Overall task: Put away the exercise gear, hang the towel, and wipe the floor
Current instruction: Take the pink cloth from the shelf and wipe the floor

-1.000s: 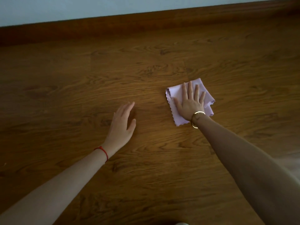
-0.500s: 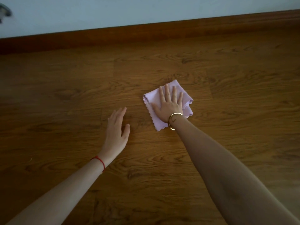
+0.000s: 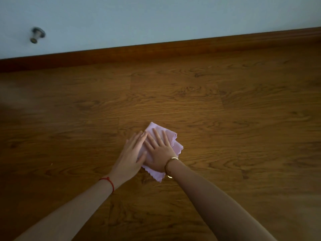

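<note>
With both palms laid flat on the folded lilac cloth (image 3: 171,142), we judge the floor-wiping step to be in hand: right hand (image 3: 159,154) sits centre on the cloth w/ fingers spread, left hand (image 3: 129,158) overlaps its left edge, neither clenched nor pinching, just pressing down. The cloth lies on the wood floor (image 3: 243,119) near centre, well short of the far skirting board (image 3: 156,49) and wall (image 3: 156,18). Next move, we reckon, needs steady downward pressure and a sweep across unwiped boards w/o letting the fold bunch; no exercise gear or towel is in view.
</note>
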